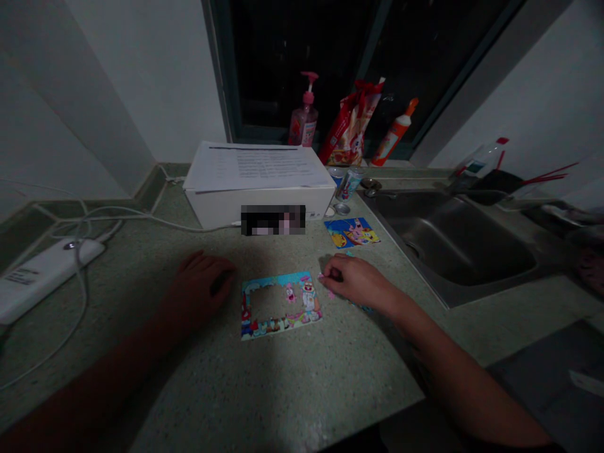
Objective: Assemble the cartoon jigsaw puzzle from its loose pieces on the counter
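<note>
Far left on the speckled counter (141, 377) lies a white power strip (44, 274) under looped white cable (82, 277). The left hand (201, 286) rests palm-down beside a partly assembled cartoon jigsaw puzzle (280, 306), its grip open and apparently empty; the puzzle's border is laid, its centre unfilled. The right hand (356, 283) sits at the puzzle's right edge, its grip closed on what appears, in poor light, to be a small pink puzzle piece (321, 276). Beyond stand a white box (259, 211) topped with printed paper (257, 165), a pump bottle of pink liquid (304, 119), and, far right, a stainless steel sink (453, 242).
</note>
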Available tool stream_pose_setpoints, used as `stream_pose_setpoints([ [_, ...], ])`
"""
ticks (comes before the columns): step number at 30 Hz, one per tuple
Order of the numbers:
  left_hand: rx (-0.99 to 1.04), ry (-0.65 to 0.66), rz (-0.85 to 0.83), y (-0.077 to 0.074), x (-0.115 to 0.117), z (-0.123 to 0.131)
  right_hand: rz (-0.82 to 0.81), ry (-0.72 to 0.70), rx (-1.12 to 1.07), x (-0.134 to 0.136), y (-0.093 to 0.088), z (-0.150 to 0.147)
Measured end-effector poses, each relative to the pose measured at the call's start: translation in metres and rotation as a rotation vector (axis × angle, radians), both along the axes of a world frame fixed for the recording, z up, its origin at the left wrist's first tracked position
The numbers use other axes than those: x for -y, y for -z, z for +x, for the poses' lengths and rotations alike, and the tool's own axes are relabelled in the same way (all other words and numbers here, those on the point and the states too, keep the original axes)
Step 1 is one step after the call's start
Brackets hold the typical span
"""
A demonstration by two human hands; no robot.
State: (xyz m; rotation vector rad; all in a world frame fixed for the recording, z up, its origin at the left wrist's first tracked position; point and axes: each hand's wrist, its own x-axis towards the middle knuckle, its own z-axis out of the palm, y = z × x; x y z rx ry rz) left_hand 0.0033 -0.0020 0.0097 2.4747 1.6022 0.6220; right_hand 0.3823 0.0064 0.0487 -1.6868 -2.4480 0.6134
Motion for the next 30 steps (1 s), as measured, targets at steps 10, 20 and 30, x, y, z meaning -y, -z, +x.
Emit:
stream_pose_setpoints([
  [10,0.011,0.008,0.004,0.001,-0.001,-0.001,0.008,-0.002,-0.002,-0.001,0.002,0.002],
  [20,0.010,0.006,0.007,0.004,-0.002,-0.002,0.040,-0.010,-0.094,-0.006,-0.001,0.016],
  [30,-0.006,0.009,-0.002,0.003,-0.002,-0.002,0.050,-0.002,-0.035,-0.017,-0.006,0.044],
])
